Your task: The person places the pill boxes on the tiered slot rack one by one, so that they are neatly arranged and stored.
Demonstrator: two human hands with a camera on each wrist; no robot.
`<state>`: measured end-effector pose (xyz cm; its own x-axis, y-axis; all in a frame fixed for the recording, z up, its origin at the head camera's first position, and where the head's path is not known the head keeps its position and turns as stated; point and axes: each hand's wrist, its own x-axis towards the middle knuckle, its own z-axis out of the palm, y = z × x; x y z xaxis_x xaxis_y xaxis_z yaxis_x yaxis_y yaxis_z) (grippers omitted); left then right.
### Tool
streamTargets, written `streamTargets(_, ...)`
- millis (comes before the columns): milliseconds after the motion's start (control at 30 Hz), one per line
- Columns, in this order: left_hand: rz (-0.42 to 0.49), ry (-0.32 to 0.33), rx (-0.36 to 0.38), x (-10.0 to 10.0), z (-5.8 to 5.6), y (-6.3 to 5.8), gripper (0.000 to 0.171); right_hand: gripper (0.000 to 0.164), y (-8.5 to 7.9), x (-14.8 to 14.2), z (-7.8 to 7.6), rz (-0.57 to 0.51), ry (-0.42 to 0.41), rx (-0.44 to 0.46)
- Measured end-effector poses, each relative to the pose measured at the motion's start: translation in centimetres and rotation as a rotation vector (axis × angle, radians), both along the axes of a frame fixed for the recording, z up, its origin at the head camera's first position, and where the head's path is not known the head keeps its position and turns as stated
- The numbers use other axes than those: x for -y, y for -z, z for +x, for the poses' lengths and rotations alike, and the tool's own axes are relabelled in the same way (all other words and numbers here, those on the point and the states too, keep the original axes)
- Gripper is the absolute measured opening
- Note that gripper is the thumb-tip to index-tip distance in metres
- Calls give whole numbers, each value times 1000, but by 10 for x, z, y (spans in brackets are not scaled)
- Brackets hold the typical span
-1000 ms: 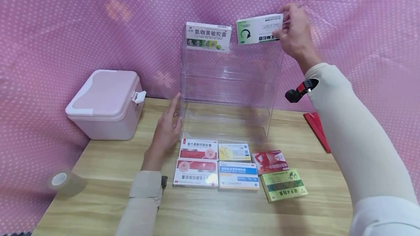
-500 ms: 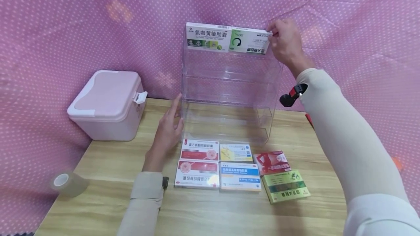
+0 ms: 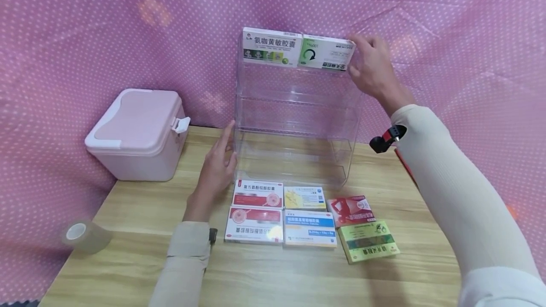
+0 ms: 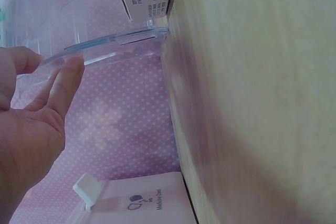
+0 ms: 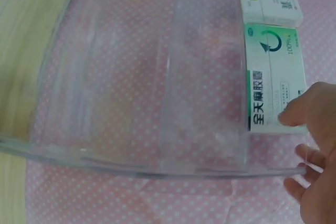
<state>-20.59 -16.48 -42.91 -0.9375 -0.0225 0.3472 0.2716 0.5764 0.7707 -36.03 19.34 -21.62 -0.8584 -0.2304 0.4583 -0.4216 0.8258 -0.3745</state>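
Note:
A clear tiered display rack [image 3: 294,117] stands on the table. A white and green medicine box [image 3: 327,53] leans on its top tier, to the right of another white and green medicine box [image 3: 271,47]. My right hand [image 3: 373,65] holds the right end of the right-hand box; the right wrist view shows a digit [image 5: 295,113] on its front face, the other fingers curled by the rack's side edge. My left hand [image 3: 219,160] touches the rack's left side with nearly straight fingers [image 4: 67,85], the thumb at the edge.
Several medicine boxes lie before the rack, including a blue and white one [image 3: 310,229], a red one [image 3: 351,210] and a yellow-green one [image 3: 368,240]. A pink medicine chest [image 3: 136,134] stands left, behind a tape roll [image 3: 87,236]. Pink dotted cloth [image 3: 204,8] hangs behind.
My right hand has brought the white and green box down and left onto the top tier, beside the other box; it has since shifted slightly right. My left hand has stayed at the rack's side.

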Motion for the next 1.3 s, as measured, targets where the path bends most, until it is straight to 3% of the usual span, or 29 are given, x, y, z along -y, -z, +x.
streamTargets(233, 6, 6, 6, -1, -2, 0, 93, 71, 21, -20, 14, -235, -9, -42)
streamTargets(533, 5, 5, 5, 0, -1, 0, 90, 59, 65, -62, 44, -468, 91, -87)
streamTargets(633, -2, -7, -9, 3, 0, 0, 91, 54, 89, -81, 52, -544, 126, -10)
streamTargets(767, -7, -14, -35, 6, -1, 2, 90, 46, 135, -107, 59, -613, 178, 131)
streamTargets(900, -3, -1, -43, 5, -2, 6, 89, 41, 185, -131, 75, -561, 173, 287)
streamTargets(1067, 2, 6, -43, 3, -2, 7, 90, 49, 235, -151, 105, -407, 42, 549)
streamTargets(1167, 2, 6, -44, 3, -2, 6, 92, 50, 253, -157, 121, -379, -41, 669)
streamTargets(1300, 1, 8, -37, 2, -3, 6, 91, 51, 258, -156, 139, -369, -105, 740)
